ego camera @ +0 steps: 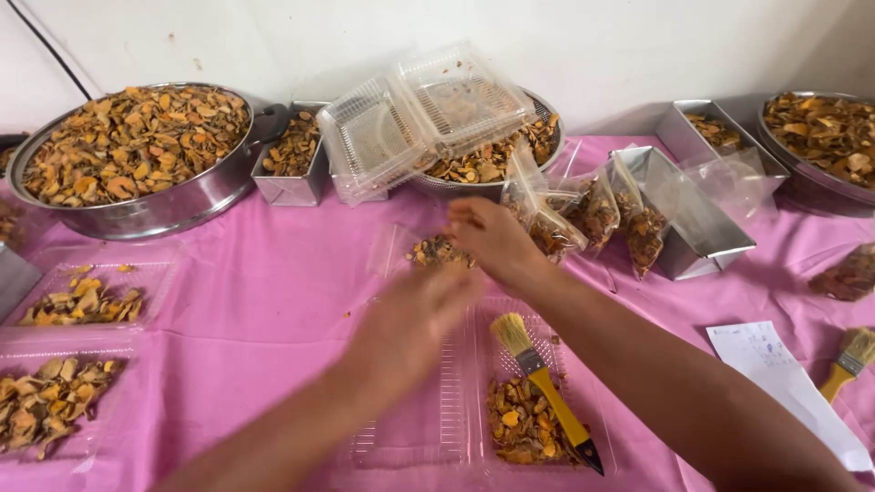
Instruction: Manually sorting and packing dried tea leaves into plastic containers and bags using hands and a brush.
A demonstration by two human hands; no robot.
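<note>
My right hand [495,239] reaches forward over a small clear bag [436,251] holding orange dried slices on the pink cloth; whether it grips the bag I cannot tell. My left hand [407,326], blurred, hovers over an open clear plastic clamshell box [419,428]. The box's right half holds a pile of dried slices [523,425] and a yellow-handled brush [544,389] lies across it. Several filled clear bags [597,214] stand just beyond my right hand.
A big metal pan of dried slices [137,146] sits at back left, a metal bowl [488,164] under stacked empty clamshells [419,114] at centre, rectangular metal tins [697,214], another bowl [825,137] at right. Filled trays [64,383] at left. Paper [775,364] and second brush [848,360] at right.
</note>
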